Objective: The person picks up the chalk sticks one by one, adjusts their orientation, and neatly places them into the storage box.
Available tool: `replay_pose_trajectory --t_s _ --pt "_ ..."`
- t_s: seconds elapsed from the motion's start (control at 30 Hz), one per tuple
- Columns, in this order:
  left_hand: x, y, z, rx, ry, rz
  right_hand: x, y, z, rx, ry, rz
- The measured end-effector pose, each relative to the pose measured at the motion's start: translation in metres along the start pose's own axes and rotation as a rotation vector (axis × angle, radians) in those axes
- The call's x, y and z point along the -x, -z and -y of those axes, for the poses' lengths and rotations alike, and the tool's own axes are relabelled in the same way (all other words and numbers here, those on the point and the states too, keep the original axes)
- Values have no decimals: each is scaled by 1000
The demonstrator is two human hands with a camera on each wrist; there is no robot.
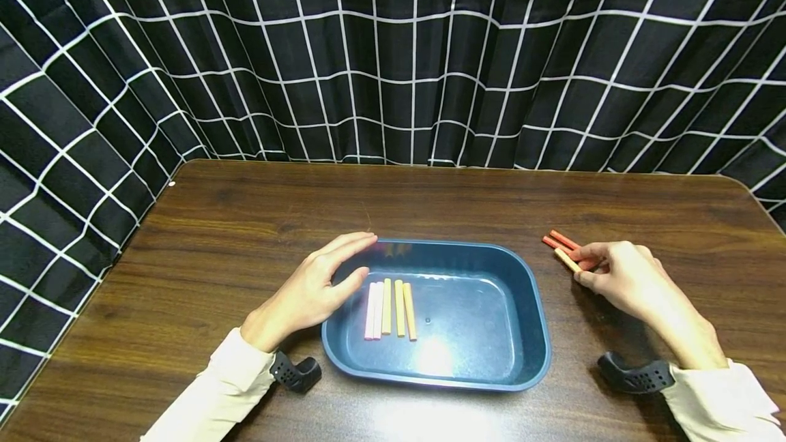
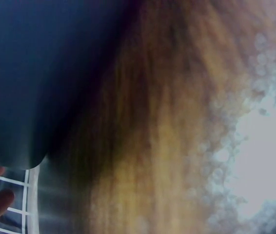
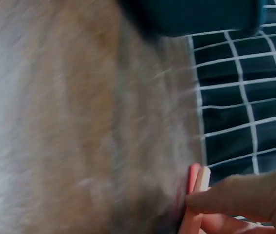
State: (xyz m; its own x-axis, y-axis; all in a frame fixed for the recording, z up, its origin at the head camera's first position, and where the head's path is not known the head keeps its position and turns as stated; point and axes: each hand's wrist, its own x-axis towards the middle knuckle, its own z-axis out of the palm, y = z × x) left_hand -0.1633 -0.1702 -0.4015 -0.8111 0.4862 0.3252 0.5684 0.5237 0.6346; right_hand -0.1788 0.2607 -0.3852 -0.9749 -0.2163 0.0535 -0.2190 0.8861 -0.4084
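A blue plastic tray (image 1: 430, 382) holds a row of chalk sticks on its left side: two pink chalks (image 1: 373, 312), two yellow chalks (image 1: 387, 307) and one pale orange chalk (image 1: 410, 312). My left hand (image 1: 313, 288) lies at the tray's left rim with fingers extended and nothing in its grasp. Right of the tray, my right hand (image 1: 626, 278) pinches a light yellow-orange chalk (image 1: 566, 260) between thumb and fingers. Two red chalks (image 1: 565, 239) are on the table just beyond it, partly hidden by the fingers. In the right wrist view the pinched chalk (image 3: 204, 179) overlaps a red chalk (image 3: 193, 175).
The brown wooden table (image 1: 245, 210) runs back to a black curtain (image 1: 393, 53) with white grid lines. Each wrist wears a black strap, with the left strap's camera (image 1: 297, 372) close to the tray's near left corner.
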Motion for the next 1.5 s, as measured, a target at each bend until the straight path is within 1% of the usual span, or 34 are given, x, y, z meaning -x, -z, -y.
replay_pose_trajectory --t_s 0.17,0.33,0.7,0.87,1.03,1.33,1.4,1.5 --pt "-1 0 -1 0 0 -1 1 7 6 -71 3 -9" --pt "-1 0 -1 -3 4 0 2 8 12 -118 15 -4" --pt "0 0 -2 -5 2 0 2 6 16 -169 -13 42" --pt "0 0 -2 -9 0 -3 3 5 18 -228 25 37" --pt "-1 -1 -1 -3 -1 0 5 6 21 -283 70 12" --pt "-1 -2 -1 -7 10 -2 9 11 31 -469 108 21" --pt "-1 -1 -1 -7 12 -5 9 12 35 -490 114 26" --pt "0 -1 -1 -7 14 -3 10 12 39 -494 112 31"
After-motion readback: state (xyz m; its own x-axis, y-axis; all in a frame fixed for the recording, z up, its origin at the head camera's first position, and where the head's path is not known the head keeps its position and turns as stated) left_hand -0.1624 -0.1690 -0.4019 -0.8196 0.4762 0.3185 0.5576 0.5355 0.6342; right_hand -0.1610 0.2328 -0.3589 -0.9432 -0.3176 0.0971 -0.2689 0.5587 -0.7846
